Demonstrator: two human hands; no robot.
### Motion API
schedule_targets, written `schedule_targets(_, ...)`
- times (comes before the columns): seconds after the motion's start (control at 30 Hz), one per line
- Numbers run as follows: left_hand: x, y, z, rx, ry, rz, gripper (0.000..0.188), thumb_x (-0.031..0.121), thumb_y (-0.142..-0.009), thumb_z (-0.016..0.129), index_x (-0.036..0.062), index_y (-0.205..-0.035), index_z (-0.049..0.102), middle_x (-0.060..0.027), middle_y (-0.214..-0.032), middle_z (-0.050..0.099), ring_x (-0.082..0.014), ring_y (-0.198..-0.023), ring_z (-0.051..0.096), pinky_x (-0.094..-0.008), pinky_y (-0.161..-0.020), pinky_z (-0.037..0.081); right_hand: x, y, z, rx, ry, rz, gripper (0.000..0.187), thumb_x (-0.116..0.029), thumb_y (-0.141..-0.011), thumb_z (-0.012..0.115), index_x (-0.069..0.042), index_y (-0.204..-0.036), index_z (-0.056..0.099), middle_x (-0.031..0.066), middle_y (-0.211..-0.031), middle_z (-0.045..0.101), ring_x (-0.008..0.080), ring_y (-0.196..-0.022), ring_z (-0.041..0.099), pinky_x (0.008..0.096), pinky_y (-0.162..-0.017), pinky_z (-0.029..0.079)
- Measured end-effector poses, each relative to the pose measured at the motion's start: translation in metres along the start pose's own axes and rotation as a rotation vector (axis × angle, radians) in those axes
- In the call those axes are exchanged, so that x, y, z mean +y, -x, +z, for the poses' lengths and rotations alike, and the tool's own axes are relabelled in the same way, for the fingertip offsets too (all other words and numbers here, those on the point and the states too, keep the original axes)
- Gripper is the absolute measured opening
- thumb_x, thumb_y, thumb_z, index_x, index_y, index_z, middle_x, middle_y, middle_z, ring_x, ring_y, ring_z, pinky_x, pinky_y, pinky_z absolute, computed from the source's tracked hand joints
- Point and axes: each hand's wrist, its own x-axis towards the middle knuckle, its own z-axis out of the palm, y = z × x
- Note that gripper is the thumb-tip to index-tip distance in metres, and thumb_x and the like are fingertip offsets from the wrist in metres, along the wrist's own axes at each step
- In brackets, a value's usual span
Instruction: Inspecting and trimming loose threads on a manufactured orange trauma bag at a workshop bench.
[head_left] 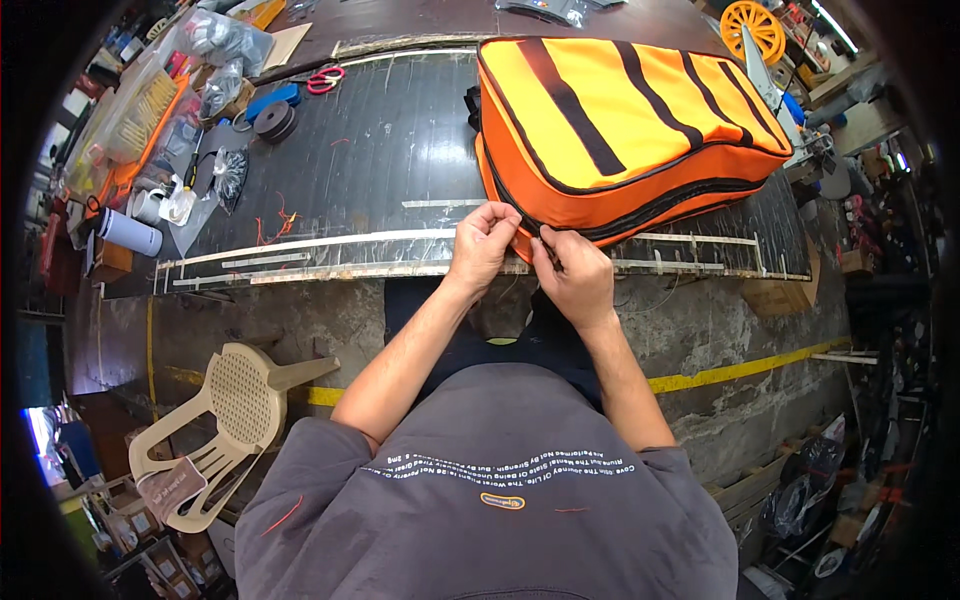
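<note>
An orange bag [590, 110] with black stripes across its bright top face lies on the dark worktable, its near corner at the front edge. Along its side runs a black zipper [650, 212]. My left hand [482, 243] pinches the edge of the bag at that corner, thumb and forefinger together. Close beside it on the right, my right hand [575, 272] is closed with its fingertips at the zipper's end. Whether it grips the zipper or something small, the curled fingers hide.
On the worktable [370, 150] lie red-handled scissors [325, 80], a dark spool [275, 122] and loose orange threads [277, 225]. A white cup-like container [130, 232] and a clear bin [140, 115] stand at the left. A beige plastic chair [240, 400] is on the floor below.
</note>
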Motion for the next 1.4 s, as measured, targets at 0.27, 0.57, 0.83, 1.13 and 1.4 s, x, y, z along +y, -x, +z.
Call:
schedule_targets(0.27, -0.001, -0.001, 0.001, 0.019, 0.006, 0.012, 0.009, 0.012, -0.105, 0.071, 0.0038, -0.108, 0.07, 0.002, -0.094, 0.069, -0.0066, -0.08, 0.06, -0.0234, -0.075, 0.05, 0.002, -0.004, -0.006, -0.038, -0.005, 0.018, 0.018, -0.006, -0.089, 0.081, -0.002, -0.103, 0.071, 0.0124, -0.087, 0.074, 0.0309, -0.079, 0.075, 0.041, -0.072, 0.062)
schedule_targets(0.57, -0.002, 0.0, 0.002, 0.018, 0.014, 0.009, 0.008, 0.01, -0.105, 0.071, 0.003, -0.109, 0.07, 0.0028, -0.093, 0.069, -0.0049, -0.08, 0.06, -0.0218, -0.075, 0.051, 0.006, -0.006, -0.002, -0.035, 0.009, -0.017, 0.014, -0.004, -0.089, 0.082, -0.002, -0.098, 0.072, 0.0133, -0.082, 0.072, 0.0316, -0.071, 0.071, 0.0414, -0.067, 0.059)
schedule_targets(0.83, -0.006, 0.0, 0.003, 0.022, -0.057, 0.047, 0.007, 0.009, -0.105, 0.071, 0.0026, -0.108, 0.07, 0.0046, -0.096, 0.07, -0.0009, -0.083, 0.059, -0.019, -0.076, 0.049, 0.011, -0.019, -0.016, -0.213, 0.117, -0.118, 0.017, -0.008, -0.092, 0.08, -0.002, -0.103, 0.07, 0.0142, -0.088, 0.072, 0.0322, -0.079, 0.074, 0.0424, -0.073, 0.061)
schedule_targets(1.13, -0.01, 0.0, 0.002, 0.03, -0.078, 0.043, 0.007, 0.009, -0.105, 0.071, 0.0026, -0.108, 0.07, 0.0054, -0.095, 0.069, 0.0, -0.081, 0.058, -0.0187, -0.074, 0.048, 0.019, -0.021, -0.015, -0.269, 0.117, -0.135, 0.015, -0.009, -0.092, 0.079, -0.002, -0.1, 0.068, 0.0146, -0.087, 0.072, 0.0325, -0.079, 0.074, 0.0422, -0.072, 0.061)
schedule_targets(1.4, -0.013, 0.0, 0.001, 0.026, -0.041, 0.039, 0.007, 0.01, -0.106, 0.068, 0.0037, -0.108, 0.07, 0.0013, -0.094, 0.069, -0.0075, -0.08, 0.061, -0.0246, -0.075, 0.051, 0.025, -0.02, -0.014, -0.263, 0.095, -0.158, 0.015, -0.009, -0.092, 0.08, -0.002, -0.1, 0.07, 0.0142, -0.086, 0.072, 0.0319, -0.077, 0.074, 0.0418, -0.071, 0.061)
